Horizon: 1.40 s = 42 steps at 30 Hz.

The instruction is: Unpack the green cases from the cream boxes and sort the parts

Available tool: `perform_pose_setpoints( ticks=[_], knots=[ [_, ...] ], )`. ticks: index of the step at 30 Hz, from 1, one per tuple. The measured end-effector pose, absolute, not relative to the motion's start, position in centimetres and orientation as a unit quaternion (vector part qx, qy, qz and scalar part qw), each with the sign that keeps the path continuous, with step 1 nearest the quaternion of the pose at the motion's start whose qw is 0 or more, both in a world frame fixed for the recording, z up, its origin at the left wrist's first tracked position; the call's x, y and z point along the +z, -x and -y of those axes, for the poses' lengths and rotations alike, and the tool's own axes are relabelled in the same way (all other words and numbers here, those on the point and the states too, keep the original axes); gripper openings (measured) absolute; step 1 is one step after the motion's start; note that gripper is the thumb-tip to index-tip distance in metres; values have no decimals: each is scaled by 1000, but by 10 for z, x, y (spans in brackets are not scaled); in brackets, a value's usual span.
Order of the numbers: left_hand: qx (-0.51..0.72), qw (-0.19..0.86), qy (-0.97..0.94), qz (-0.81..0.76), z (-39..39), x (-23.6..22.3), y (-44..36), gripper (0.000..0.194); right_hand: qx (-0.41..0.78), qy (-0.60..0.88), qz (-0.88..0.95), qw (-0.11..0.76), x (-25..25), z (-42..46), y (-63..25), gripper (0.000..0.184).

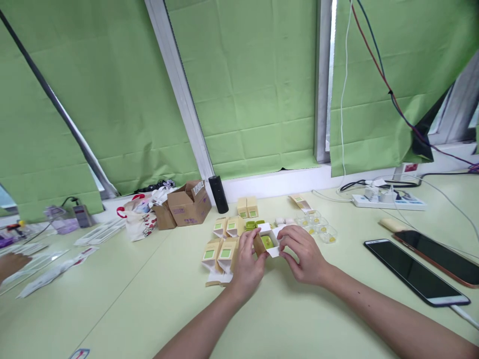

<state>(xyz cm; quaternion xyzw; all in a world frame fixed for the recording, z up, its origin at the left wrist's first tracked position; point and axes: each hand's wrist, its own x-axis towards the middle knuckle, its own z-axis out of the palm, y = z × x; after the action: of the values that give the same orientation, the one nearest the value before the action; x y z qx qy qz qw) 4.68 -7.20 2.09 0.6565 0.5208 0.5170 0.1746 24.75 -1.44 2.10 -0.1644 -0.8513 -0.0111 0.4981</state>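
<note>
Between my hands is a small tan cardboard box (pixel 259 246) with white inner flaps standing open and a green piece inside (pixel 267 242). My left hand (pixel 247 262) grips the box from its left side. With bent fingers, my right hand (pixel 302 253) pinches at the white flap on the right side. Several similar boxes (pixel 225 253) with green labels stand just left of my left hand. Behind the held box are green pieces (pixel 254 225), white pieces (pixel 284 221) and clear plastic cups (pixel 328 233) with yellowish contents.
Two phones (pixel 415 271) lie at the right, near a white power strip (pixel 389 201) with cables. At the back stand a brown carton (pixel 189 203), a black cylinder (pixel 218 194) and a cloth bag (pixel 139 219). Another person's hand (pixel 13 264) is at the far left.
</note>
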Motion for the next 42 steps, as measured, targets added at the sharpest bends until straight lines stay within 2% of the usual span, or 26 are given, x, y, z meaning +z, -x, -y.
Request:
perform_pose_setpoints(
  ticks=[9,16,21,27,33,42],
  knots=[
    [493,136,-681,-523,74,20,-43,65,-39,201,868,452,17,13,-242,17],
    [456,40,-711,-534,73,18,-41,63,60,204,860,464,15,17,-242,36],
    [436,-47,-742,-507,74,18,-43,60,147,244,811,511,12,15,-236,21],
    [409,-125,-774,-467,73,16,-46,61,200,299,779,514,6,13,-224,10],
    [384,-144,-783,-467,70,11,-46,61,220,319,768,510,5,13,-220,18],
    [396,-143,-770,-479,71,17,-43,62,293,287,715,566,5,8,-223,26]
  ],
)
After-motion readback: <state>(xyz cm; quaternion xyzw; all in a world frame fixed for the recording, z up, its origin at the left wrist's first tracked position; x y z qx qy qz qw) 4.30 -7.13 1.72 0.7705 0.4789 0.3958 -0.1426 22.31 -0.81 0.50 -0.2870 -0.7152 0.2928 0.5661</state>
